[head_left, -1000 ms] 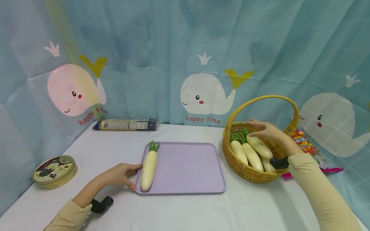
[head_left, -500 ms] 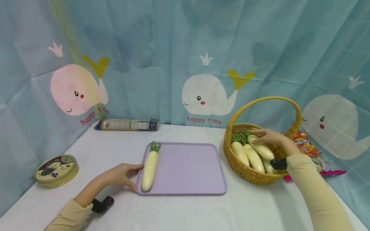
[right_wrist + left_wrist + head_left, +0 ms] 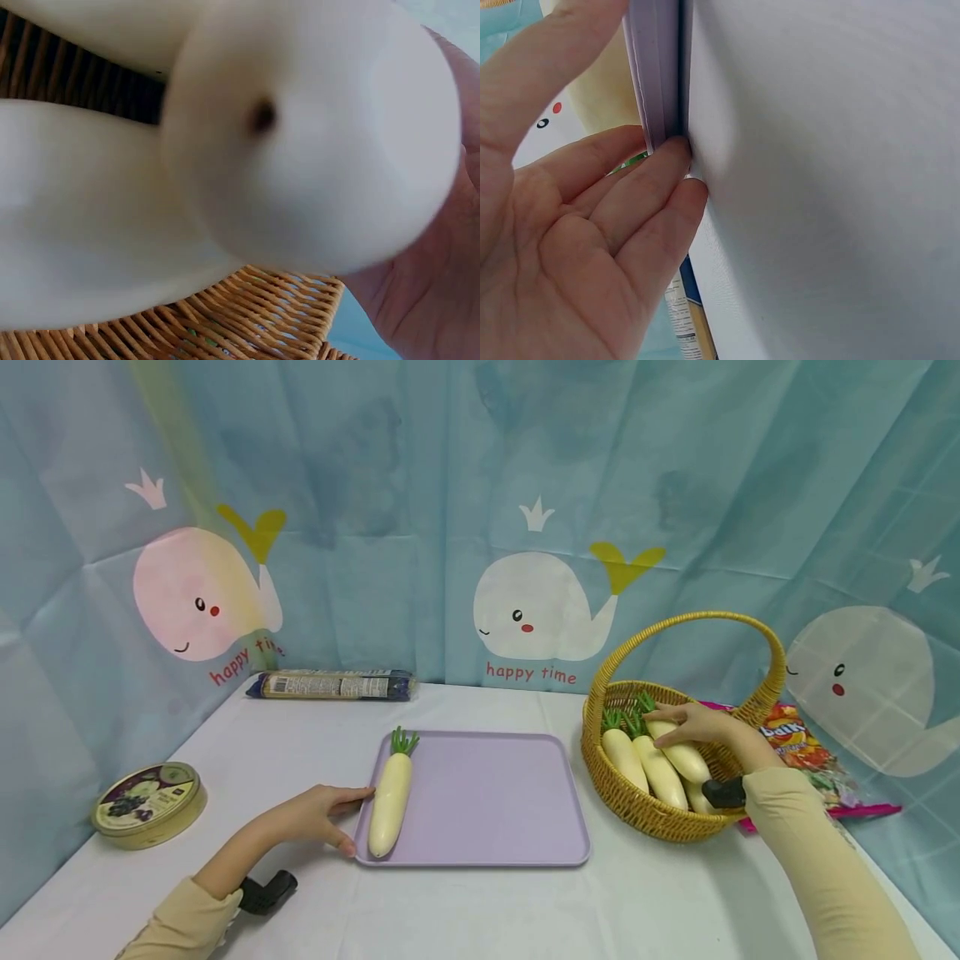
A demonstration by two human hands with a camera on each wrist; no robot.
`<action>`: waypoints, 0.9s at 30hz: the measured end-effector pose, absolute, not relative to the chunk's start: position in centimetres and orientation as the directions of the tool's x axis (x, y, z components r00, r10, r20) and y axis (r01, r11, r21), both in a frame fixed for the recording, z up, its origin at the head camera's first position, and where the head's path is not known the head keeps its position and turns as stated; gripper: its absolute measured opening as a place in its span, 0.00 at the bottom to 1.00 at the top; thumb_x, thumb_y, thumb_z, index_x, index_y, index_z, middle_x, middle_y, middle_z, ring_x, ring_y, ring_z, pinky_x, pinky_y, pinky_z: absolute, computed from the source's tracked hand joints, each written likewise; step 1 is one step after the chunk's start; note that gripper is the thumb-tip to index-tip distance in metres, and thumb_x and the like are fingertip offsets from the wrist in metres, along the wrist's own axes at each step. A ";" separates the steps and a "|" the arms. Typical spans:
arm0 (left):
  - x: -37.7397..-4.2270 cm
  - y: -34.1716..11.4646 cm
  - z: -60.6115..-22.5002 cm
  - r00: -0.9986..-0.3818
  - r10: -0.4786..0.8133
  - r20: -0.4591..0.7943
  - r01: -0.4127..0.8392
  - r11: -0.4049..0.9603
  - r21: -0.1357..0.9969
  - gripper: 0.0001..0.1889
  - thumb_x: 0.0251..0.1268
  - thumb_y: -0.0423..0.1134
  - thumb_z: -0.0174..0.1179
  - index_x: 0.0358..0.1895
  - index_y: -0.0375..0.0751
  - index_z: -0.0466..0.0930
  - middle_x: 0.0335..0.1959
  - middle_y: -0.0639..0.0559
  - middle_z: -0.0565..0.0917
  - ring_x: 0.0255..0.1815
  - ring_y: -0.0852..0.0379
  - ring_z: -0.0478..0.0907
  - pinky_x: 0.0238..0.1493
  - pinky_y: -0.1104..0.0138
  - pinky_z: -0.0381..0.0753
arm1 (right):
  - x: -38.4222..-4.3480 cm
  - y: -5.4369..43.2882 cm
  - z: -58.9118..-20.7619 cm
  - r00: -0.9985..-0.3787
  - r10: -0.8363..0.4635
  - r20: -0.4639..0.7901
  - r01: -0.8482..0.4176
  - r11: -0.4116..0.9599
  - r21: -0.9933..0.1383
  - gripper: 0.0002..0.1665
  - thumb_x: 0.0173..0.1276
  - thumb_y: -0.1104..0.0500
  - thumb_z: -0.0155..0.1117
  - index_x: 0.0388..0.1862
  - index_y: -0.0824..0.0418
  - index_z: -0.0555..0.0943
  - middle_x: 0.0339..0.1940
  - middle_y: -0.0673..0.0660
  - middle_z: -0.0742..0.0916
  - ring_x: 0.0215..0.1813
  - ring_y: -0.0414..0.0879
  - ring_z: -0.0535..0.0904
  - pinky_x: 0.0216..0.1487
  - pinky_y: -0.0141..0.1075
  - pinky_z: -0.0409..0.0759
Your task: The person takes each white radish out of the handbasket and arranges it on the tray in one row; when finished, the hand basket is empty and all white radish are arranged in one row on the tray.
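A white radish (image 3: 390, 806) with a green top lies along the left side of the purple tray (image 3: 495, 802). At the tray's left edge rests my left hand (image 3: 315, 817); its fingertips touch the tray rim (image 3: 654, 82) in the left wrist view, with the thumb spread apart from them. My right hand (image 3: 697, 727) reaches into the wicker basket (image 3: 637, 806) and grips the uppermost white radish (image 3: 686, 760). The rounded end of that held radish (image 3: 322, 142) fills much of the right wrist view, the palm beside it. Several other radishes (image 3: 658, 774) lie under and beside it.
A round tin (image 3: 150, 806) stands at the left and a long printed packet (image 3: 330, 685) lies at the back. Behind the basket's right side is a colourful snack bag (image 3: 798, 743). The tall basket handle (image 3: 697, 614) arches over the right hand. A whale-print curtain (image 3: 420, 527) hangs behind.
My right hand has lowered onto the top radish in the basket and its fingers have closed around it. The left hand stays at the tray's edge. The head view has shifted slightly.
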State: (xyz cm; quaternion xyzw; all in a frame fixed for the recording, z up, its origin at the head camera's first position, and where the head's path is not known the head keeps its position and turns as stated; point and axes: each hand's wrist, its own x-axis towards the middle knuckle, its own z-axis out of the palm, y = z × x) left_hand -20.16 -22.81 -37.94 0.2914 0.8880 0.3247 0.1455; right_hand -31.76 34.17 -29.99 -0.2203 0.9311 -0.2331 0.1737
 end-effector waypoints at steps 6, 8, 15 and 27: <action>-20.1 -22.7 -37.8 -0.790 0.609 -0.067 0.428 0.627 0.651 0.46 0.36 0.46 0.71 0.59 0.20 0.61 0.58 0.28 0.65 0.56 0.37 0.65 0.53 0.52 0.67 | -31.5 33.8 -30.1 -0.862 -0.471 -0.187 -0.349 0.820 -0.454 0.35 0.59 0.50 0.62 0.61 0.66 0.68 0.64 0.76 0.56 0.60 0.74 0.52 0.51 0.62 0.62; -20.1 -22.8 -37.8 -0.790 0.610 -0.066 0.429 0.626 0.652 0.46 0.36 0.46 0.71 0.59 0.20 0.61 0.57 0.28 0.66 0.56 0.37 0.65 0.53 0.52 0.66 | -31.5 33.7 -30.2 -0.877 -0.447 -0.178 -0.336 0.834 -0.438 0.35 0.58 0.48 0.63 0.60 0.65 0.70 0.63 0.75 0.61 0.58 0.72 0.58 0.49 0.59 0.67; -20.1 -23.0 -37.9 -0.788 0.612 -0.058 0.432 0.618 0.656 0.46 0.36 0.46 0.71 0.59 0.20 0.61 0.58 0.28 0.65 0.56 0.36 0.65 0.54 0.53 0.66 | -31.7 33.6 -30.4 -0.900 -0.402 -0.168 -0.299 0.850 -0.434 0.33 0.58 0.50 0.64 0.59 0.65 0.71 0.61 0.74 0.64 0.56 0.68 0.65 0.45 0.51 0.73; -20.3 -22.9 -38.1 -0.794 0.603 -0.077 0.413 0.629 0.659 0.47 0.36 0.47 0.71 0.60 0.21 0.62 0.58 0.29 0.66 0.57 0.37 0.65 0.54 0.51 0.65 | -31.3 34.4 -30.4 -0.920 -0.366 -0.140 -0.249 0.823 -0.511 0.33 0.59 0.51 0.63 0.60 0.66 0.69 0.61 0.75 0.63 0.53 0.68 0.67 0.41 0.48 0.76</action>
